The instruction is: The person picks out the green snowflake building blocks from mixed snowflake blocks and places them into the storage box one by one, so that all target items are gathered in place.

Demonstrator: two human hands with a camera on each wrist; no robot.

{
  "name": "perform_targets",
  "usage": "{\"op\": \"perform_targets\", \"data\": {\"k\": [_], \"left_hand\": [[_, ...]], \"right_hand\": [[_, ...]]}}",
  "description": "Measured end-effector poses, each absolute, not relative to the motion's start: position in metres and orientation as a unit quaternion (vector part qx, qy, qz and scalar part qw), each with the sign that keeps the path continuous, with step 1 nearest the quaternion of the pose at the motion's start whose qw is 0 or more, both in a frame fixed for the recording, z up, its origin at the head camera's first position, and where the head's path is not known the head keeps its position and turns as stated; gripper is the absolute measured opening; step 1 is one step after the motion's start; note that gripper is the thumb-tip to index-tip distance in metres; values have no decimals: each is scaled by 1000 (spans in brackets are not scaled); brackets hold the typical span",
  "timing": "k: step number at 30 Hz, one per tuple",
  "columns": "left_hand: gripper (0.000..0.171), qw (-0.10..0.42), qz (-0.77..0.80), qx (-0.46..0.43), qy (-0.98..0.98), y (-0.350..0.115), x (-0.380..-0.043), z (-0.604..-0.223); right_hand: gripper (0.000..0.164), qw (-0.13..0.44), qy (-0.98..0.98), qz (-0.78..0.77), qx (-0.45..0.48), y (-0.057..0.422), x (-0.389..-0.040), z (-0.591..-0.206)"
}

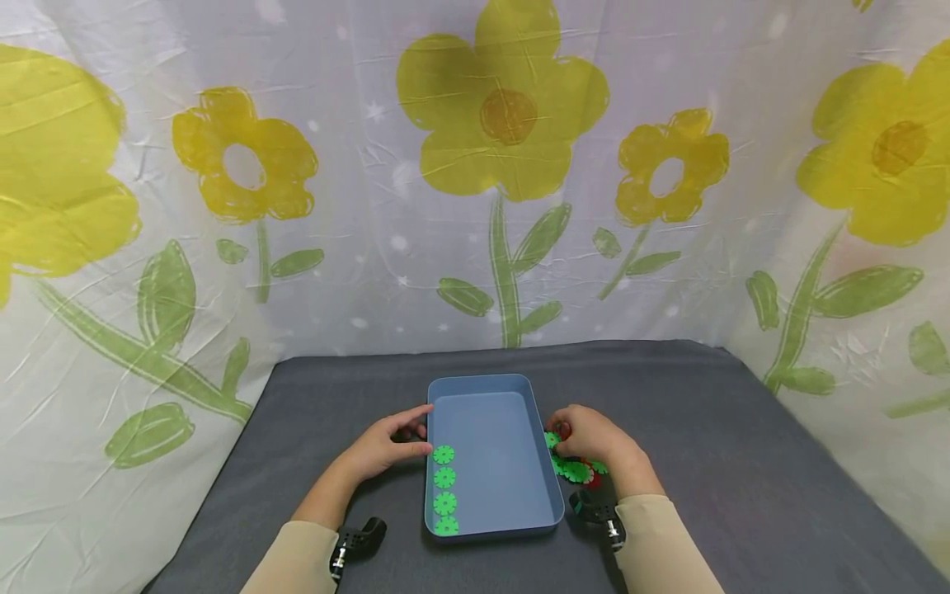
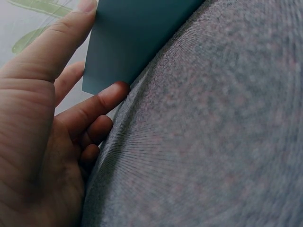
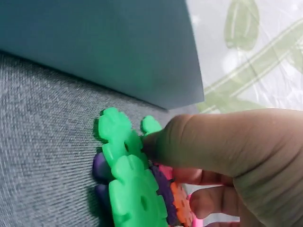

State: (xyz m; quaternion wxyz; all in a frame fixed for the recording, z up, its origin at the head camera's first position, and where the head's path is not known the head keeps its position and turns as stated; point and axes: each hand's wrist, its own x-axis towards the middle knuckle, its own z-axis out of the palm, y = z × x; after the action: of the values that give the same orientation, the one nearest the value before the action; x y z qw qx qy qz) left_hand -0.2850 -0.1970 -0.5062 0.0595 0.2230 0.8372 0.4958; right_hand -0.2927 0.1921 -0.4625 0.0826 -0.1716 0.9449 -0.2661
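My left hand (image 1: pixel 389 444) rests its thumb and fingers on the left side of a blue tray (image 1: pixel 493 526). In the left wrist view, the thumb (image 2: pixel 61 40) is at the wall's upper edge and a fingertip is low by the cloth. Over a small pile just right of the tray is my right hand (image 1: pixel 594 435). Its thumb (image 3: pixel 189 137) touches a green flower-shaped disc (image 3: pixel 125 142), while the other fingers curl beside the pile; I cannot tell whether they pinch a piece. Several green discs (image 1: pixel 444 478) line the tray's left inner side.
Orange (image 3: pixel 181 203), purple (image 3: pixel 163 189) and pink pieces lie among the green ones in the pile. Dark grey cloth (image 1: pixel 349 379) covers the table. Behind it hangs a pale curtain (image 1: pixel 356 272) with yellow flowers. Black wrist devices (image 1: pixel 359 540) sit at both cuffs.
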Motion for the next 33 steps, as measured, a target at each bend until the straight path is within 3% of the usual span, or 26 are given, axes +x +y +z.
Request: {"op": "perform_targets", "data": {"k": [18, 33], "left_hand": [[72, 59, 497, 217, 838, -199, -285, -508], [73, 60, 494, 238, 834, -194, -292, -504]], "right_hand": [[34, 45, 933, -325, -148, 193, -284, -426], [28, -2, 933, -294, -209, 159, -278, -383]]}}
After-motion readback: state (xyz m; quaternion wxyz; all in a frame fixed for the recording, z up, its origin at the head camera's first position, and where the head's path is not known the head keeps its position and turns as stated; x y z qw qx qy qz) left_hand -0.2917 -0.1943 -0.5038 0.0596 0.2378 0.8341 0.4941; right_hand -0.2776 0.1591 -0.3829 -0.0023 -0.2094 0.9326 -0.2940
